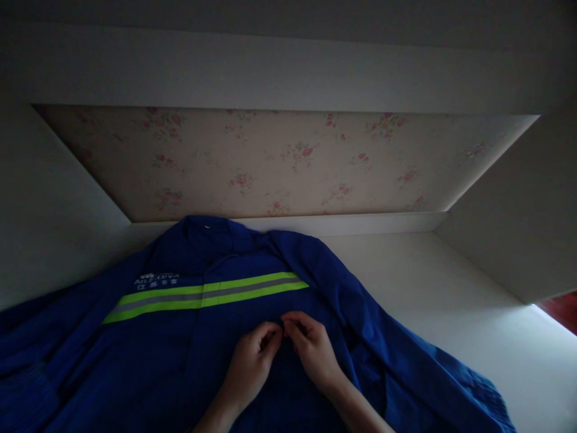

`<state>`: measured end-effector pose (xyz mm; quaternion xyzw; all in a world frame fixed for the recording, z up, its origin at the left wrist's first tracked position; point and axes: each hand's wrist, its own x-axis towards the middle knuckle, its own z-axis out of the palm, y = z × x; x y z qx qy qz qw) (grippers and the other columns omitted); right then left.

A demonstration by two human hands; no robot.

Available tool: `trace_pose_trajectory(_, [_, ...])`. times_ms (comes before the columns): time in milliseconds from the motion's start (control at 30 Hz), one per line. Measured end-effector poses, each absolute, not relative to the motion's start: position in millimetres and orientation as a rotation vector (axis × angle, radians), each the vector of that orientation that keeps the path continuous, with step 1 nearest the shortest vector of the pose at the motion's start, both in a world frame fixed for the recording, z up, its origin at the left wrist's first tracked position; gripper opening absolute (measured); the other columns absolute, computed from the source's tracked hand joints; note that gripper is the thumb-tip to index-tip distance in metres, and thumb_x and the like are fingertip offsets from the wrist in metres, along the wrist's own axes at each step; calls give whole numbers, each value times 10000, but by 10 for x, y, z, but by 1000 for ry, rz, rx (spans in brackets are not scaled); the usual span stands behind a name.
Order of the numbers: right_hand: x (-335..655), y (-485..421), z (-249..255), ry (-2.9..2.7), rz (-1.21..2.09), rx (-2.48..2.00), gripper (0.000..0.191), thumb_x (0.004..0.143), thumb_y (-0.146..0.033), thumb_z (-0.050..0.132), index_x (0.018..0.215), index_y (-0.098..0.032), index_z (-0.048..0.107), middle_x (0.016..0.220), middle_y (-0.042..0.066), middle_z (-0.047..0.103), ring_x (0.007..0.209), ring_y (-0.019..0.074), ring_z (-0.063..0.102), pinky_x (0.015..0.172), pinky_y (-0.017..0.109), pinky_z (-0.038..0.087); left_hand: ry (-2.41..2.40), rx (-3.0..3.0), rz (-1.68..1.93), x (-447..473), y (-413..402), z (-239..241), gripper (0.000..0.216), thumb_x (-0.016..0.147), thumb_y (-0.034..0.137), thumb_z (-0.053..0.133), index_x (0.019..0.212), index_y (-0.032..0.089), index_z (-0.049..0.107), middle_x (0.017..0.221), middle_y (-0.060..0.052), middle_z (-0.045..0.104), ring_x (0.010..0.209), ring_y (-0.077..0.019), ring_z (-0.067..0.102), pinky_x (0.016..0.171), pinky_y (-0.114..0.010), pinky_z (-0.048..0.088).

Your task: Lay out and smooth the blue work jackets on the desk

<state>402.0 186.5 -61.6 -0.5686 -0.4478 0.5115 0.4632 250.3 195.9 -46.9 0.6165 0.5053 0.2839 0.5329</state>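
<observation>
Two hands meet at the front placket of a blue work jacket [189, 355], which lies spread face-up on a white tabletop [451, 300], collar toward the far edge under the floral wallpaper [279, 162], sleeves trailing off toward the left and right near corners. Left hand [252, 355]: fingers curled in, tips pinching fabric at the centre seam just below the yellow-grey reflective stripe [207, 294]. Right hand [311, 346]: likewise curled, fingertips pinched on the opposite placket edge, touching the left. Whether a button sits between the fingers cannot be told; light is dim. Judgement: fastening looks in progress at mid-chest. The collar area appears closed; the front below the hands is hidden by the forearms. White lettering [155, 280] sits above the stripe, left chest.
</observation>
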Motion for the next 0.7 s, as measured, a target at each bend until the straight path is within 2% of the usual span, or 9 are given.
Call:
trace_pose_trajectory(233, [4012, 1862, -596, -1079, 1275, -1394, 255, 858, -400, 594, 952, -207, 730, 686, 9, 607, 552, 118, 457, 491, 242, 327, 1201, 1513, 668, 2516, 1959, -449, 346, 933, 468, 477, 1014, 211, 694, 791, -8, 691, 708, -170, 600, 638, -255, 394])
trace_pose_trajectory(700, [4019, 1863, -635, -1112, 1263, -1392, 239, 873, -381, 581, 962, -211, 724, 750, 17, 633, 572, 116, 471, 498, 240, 340, 1207, 1558, 679, 2518, 1938, -472, 288, 935, 415, 493, 998, 219, 694, 792, -10, 695, 735, -173, 633, 665, -249, 421])
